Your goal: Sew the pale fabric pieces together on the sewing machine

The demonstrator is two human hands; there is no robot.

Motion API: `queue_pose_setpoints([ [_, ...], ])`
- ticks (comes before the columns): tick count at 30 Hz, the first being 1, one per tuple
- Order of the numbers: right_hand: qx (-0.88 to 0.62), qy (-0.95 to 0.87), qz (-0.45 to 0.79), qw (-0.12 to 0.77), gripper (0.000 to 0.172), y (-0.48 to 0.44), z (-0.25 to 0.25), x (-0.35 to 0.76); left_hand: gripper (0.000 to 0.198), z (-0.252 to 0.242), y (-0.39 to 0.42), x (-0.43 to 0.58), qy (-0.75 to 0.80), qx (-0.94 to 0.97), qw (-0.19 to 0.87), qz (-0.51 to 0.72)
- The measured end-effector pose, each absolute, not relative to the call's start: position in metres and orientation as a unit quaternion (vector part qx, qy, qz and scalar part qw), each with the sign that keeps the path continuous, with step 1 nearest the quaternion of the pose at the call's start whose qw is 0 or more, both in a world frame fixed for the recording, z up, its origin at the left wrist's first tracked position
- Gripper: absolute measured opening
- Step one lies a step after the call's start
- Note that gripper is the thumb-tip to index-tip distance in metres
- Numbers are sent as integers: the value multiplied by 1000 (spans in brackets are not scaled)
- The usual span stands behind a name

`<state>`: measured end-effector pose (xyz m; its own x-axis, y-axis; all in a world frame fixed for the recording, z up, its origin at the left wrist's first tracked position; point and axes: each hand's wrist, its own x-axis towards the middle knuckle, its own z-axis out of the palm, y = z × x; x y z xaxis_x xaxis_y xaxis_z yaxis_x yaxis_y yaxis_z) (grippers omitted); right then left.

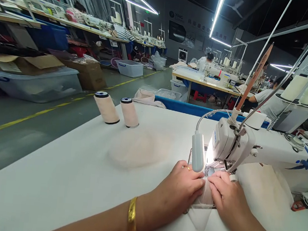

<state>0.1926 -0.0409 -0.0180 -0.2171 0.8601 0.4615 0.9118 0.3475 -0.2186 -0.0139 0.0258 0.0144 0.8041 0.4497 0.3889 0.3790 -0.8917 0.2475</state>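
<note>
Two pale thread cones stand on the white table, well left of the hands. The left hand lies palm-down, fingers loosely spread, pressing a thin, pale fabric piece flat. The right hand, likewise unclenched, pins the fabric's other edge under the lamp-lit head of the sewing machine.

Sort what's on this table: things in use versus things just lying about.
In use: left hand, right hand, both pressing the pale fabric piece at the sewing machine, lit by its lamp.
Lying about: thread cones, sheer fabric pile.
</note>
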Motion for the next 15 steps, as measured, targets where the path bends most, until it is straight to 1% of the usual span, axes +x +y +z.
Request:
queue_pose_setpoints([
  [3,-576,-773,-58,261,27,-40,-19,193,26,14,27,-14,219,947,73,222],
  [11,-576,-771,-68,264,28,-38,-17,193,21,-7,39,-8,226,944,46,236],
  [15,-570,-777,-58,261,29,-38,-17,193,17,4,34,-11,245,947,53,198],
])
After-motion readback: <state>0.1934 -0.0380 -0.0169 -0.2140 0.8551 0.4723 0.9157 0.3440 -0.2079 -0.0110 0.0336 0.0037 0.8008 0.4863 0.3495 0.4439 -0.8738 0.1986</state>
